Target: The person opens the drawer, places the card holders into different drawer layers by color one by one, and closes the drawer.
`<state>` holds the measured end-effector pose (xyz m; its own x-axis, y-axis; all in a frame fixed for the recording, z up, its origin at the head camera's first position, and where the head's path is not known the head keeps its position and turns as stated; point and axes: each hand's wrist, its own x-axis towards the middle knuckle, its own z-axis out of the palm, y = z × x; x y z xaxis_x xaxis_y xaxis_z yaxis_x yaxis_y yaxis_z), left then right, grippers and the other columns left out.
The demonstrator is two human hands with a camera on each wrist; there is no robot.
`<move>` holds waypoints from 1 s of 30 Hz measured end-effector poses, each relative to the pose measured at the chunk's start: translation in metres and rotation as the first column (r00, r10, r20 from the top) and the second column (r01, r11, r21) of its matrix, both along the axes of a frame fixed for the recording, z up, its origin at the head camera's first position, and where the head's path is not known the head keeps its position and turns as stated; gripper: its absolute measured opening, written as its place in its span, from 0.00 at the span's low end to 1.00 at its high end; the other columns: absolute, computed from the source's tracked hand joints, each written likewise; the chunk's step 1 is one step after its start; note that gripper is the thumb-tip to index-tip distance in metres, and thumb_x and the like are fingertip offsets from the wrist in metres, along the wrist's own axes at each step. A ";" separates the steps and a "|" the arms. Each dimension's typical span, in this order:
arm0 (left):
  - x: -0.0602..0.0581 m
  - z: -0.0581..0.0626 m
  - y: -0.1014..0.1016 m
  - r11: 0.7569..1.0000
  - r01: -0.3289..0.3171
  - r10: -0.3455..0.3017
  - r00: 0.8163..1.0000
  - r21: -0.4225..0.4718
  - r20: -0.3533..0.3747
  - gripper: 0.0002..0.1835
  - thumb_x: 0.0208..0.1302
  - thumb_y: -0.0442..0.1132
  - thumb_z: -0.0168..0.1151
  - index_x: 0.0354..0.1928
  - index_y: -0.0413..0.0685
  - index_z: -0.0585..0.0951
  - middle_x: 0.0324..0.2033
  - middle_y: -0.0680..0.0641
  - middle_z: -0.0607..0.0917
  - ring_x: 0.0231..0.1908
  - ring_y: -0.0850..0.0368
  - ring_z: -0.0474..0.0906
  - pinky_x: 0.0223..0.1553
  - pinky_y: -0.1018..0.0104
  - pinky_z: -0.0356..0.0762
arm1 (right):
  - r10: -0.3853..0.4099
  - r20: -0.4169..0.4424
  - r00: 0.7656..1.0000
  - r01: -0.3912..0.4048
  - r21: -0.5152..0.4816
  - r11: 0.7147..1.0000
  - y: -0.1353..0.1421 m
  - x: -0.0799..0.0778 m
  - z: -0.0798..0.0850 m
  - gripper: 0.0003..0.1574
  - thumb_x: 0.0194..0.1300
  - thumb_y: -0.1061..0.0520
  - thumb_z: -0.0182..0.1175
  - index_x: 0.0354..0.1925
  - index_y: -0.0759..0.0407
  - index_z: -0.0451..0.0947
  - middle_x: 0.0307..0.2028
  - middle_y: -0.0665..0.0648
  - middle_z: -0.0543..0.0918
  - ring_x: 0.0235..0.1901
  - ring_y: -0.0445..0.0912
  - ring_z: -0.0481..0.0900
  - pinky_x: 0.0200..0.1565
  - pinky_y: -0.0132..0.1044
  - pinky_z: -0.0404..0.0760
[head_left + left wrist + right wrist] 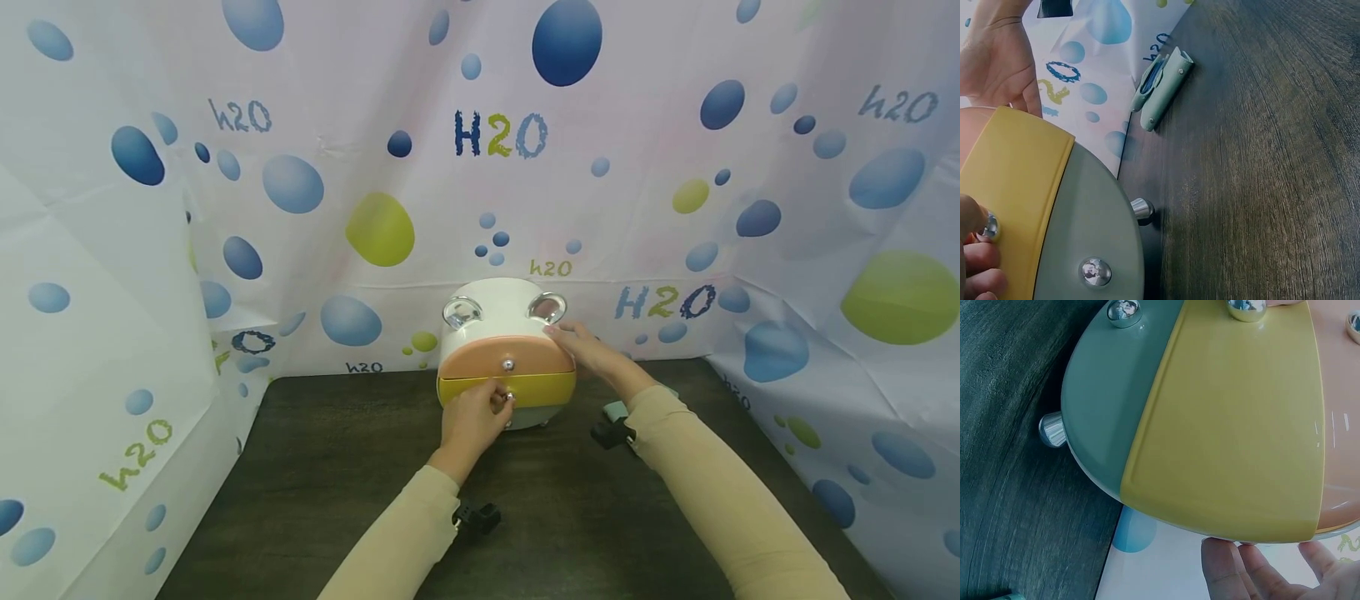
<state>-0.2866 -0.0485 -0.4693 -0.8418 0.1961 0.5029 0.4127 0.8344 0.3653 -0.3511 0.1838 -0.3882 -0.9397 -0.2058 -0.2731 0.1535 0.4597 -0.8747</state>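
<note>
While the left hand [476, 417] works at the front of the drawer box [504, 310], we see its thumb and fingers pinched closed on the small silver knob [990, 226] of the yellow drawer [546, 390]. Right hand [592, 350]: fingers spread and fairly straight against the box's right side, gripping nothing; we'd say it braces the box so a pull or push on the knob doesn't shift it. Box stands on the dark desk [337, 475], near the back edge by the printed cloth [637, 225], drawer fronts toward the person, which keeps the knobs within reach. We can't be sure whether the yellow drawer sits flush or slightly proud; the left hand covers part of it.

Counts: we have one box; three drawers, the peach drawer [476, 358] on top, yellow in the middle, green drawer [1094, 215] at the bottom; three knobs, one each; two silver rings [553, 295] on top; one metal foot [1142, 210] clearly visible. One green case [1165, 97] lies on the desk to the box's right, apart from it. Two black wrist devices [477, 518], one per arm; two cream sleeves [712, 475].
</note>
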 end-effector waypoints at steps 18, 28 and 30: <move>0.002 0.005 -0.002 0.999 0.016 -0.014 0.998 -0.034 0.056 0.09 0.67 0.52 0.65 0.39 0.58 0.83 0.32 0.60 0.87 0.28 0.65 0.82 0.25 0.69 0.76 | 0.003 -0.010 1.000 -0.003 0.002 1.000 0.002 -0.003 -0.004 0.64 0.67 0.23 0.48 0.79 0.59 0.36 0.76 0.71 0.42 0.72 0.70 0.52 0.60 0.65 0.71; 0.005 0.013 -0.008 0.998 0.039 -0.035 0.997 -0.044 0.073 0.09 0.66 0.52 0.67 0.40 0.58 0.84 0.33 0.60 0.88 0.30 0.64 0.83 0.29 0.65 0.79 | 0.005 -0.020 1.000 -0.005 -0.009 1.000 0.002 0.001 -0.001 0.65 0.65 0.22 0.49 0.80 0.58 0.36 0.77 0.70 0.41 0.72 0.70 0.53 0.59 0.63 0.73; 0.005 0.014 -0.011 0.998 0.045 -0.043 0.997 -0.046 0.057 0.09 0.66 0.52 0.67 0.40 0.57 0.85 0.34 0.60 0.88 0.30 0.64 0.83 0.29 0.65 0.79 | 0.013 -0.023 1.000 -0.013 -0.010 1.000 0.003 0.001 -0.002 0.65 0.66 0.22 0.49 0.80 0.58 0.36 0.77 0.70 0.41 0.72 0.70 0.53 0.59 0.63 0.73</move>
